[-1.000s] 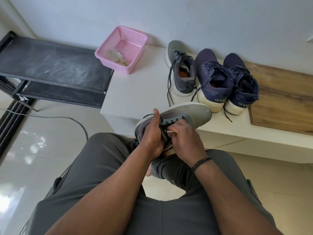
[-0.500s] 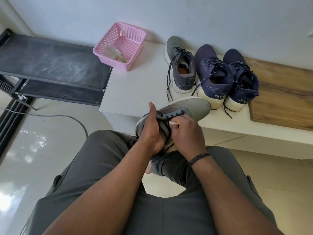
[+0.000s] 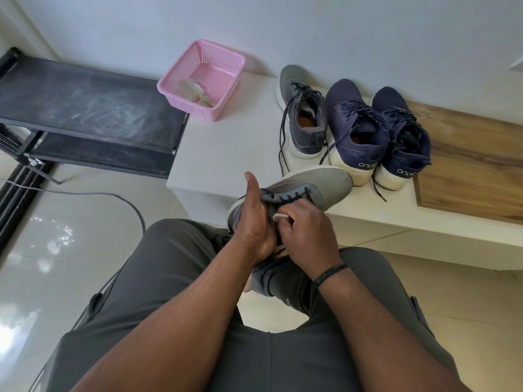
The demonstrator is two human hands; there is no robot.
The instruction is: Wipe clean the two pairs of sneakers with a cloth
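In the pink basket (image 3: 210, 69) a crumpled cloth (image 3: 190, 90); both hands (image 3: 256, 222) (image 3: 307, 230) around the grey sneaker (image 3: 317, 183).

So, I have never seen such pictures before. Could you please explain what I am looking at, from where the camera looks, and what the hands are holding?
There is no machine here. A person wears one wide-angle camera on the head, and it looks forward and down, so you see their own arms and legs from above.

The left hand grips a grey sneaker held over the lap. The right hand pinches a small white piece at its laces; it may be the cloth, but too little shows to tell.

On the white ledge stand the other grey sneaker and a pair of navy sneakers, side by side. A pink basket at the ledge's far left corner holds a crumpled pale rag. To the left is a dark shelf.
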